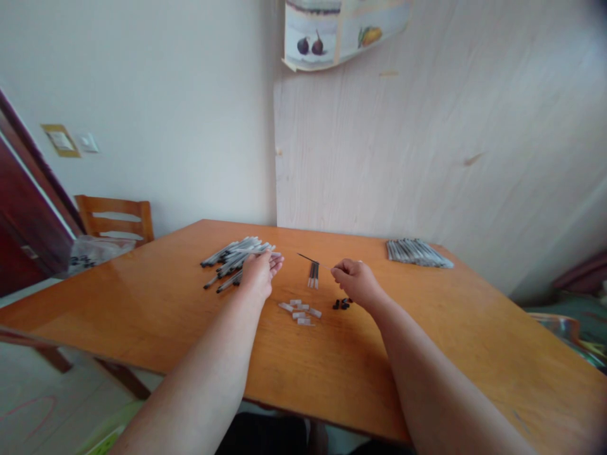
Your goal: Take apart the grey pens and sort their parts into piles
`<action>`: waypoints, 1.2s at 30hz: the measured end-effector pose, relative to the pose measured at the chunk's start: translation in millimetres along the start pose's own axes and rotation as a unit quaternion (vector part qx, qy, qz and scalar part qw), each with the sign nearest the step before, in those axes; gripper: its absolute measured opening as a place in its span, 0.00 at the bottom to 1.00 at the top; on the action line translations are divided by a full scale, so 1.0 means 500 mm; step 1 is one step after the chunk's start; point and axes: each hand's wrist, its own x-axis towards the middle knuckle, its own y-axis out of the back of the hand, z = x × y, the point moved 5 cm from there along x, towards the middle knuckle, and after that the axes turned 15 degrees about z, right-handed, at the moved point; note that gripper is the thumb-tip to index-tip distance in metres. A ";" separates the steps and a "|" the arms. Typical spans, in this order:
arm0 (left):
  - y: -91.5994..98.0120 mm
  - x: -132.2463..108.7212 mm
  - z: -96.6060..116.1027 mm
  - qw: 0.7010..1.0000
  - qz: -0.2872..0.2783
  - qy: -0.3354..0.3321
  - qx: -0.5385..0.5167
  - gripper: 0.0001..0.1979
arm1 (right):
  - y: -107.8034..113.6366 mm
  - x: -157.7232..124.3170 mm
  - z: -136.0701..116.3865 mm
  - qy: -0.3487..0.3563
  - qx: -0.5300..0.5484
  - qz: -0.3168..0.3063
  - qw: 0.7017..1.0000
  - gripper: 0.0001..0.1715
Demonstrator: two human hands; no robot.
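My left hand (258,275) is beside a heap of clear pen barrels with black ends (232,258), its thumb and fingers closed on one translucent pen barrel (276,254) that lies crosswise. To the right, my right hand (358,281) is held in a pinch above the table; whatever is between the fingertips is too small to make out. Below it sit several small black plugs (342,304). Several whitish clear caps (300,314) lie between my forearms. Farther back are a few dark ink refills (313,275), one of them slanting across the top of the others.
A neat row of pens (417,252) lies at the back right of the wooden table (332,373). At the left, a plastic bag with black pieces (97,253) stands by a wooden chair (116,212). A wall (332,158) rises behind the table.
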 end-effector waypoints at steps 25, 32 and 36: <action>-0.026 -0.026 -0.044 0.983 -0.080 -0.052 0.155 0.07 | -0.040 -0.035 -0.054 0.015 -0.248 -0.027 0.968 0.20; -0.029 -0.035 -0.049 0.977 -0.101 -0.054 0.178 0.06 | -0.050 -0.039 -0.056 0.034 -0.208 -0.033 0.977 0.24; -0.032 -0.040 -0.048 0.974 -0.106 -0.053 0.195 0.06 | -0.042 -0.032 -0.045 0.028 -0.194 -0.011 0.981 0.25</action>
